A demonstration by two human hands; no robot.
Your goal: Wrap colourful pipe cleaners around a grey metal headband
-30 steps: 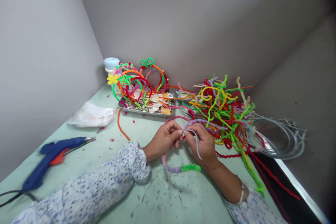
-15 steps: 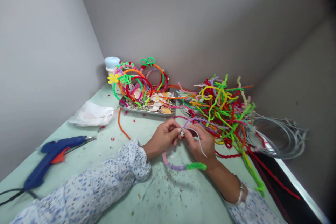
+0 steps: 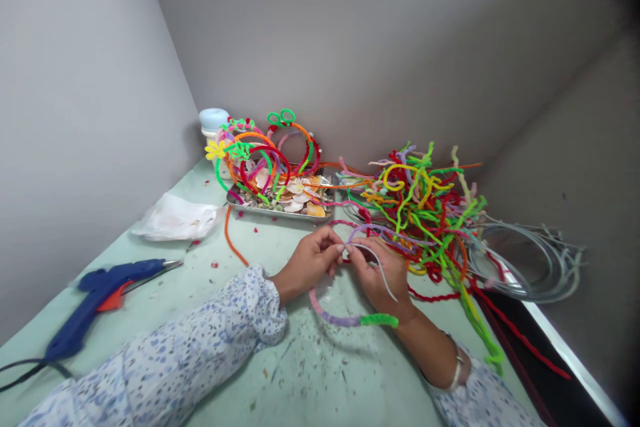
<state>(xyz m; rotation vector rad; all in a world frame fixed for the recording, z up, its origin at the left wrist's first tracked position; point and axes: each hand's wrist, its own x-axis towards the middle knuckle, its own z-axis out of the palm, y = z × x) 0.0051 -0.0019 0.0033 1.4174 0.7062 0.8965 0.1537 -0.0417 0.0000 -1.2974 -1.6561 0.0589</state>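
Between my two hands is a thin headband (image 3: 343, 321), curved, with pink, lavender and green fuzzy wrapping on its lower part and a bare pale end over my right hand. My left hand (image 3: 313, 259) is closed, its thumb and fingers pinching the band where the wrapping meets the bare part. Fingertip to fingertip with it, my right hand (image 3: 381, 272) pinches a purple pipe cleaner (image 3: 373, 227) against the band. That pipe cleaner loops up and off to the right, over the near side of the pile. The exact contact is partly hidden by the fingers.
Behind my hands, a metal tray (image 3: 280, 215) holds shells and several finished colourful headbands (image 3: 255, 140). A tangled pipe cleaner pile (image 3: 425, 207) and bare grey hoops (image 3: 545, 267) lie right. Left are a blue glue gun (image 3: 95, 300), a plastic bag (image 3: 175, 217) and a lidded jar (image 3: 214, 120).
The headband has turned slightly, its green end and bare tip shifting a little to the right. Both hands keep their pinch in nearly the same place.
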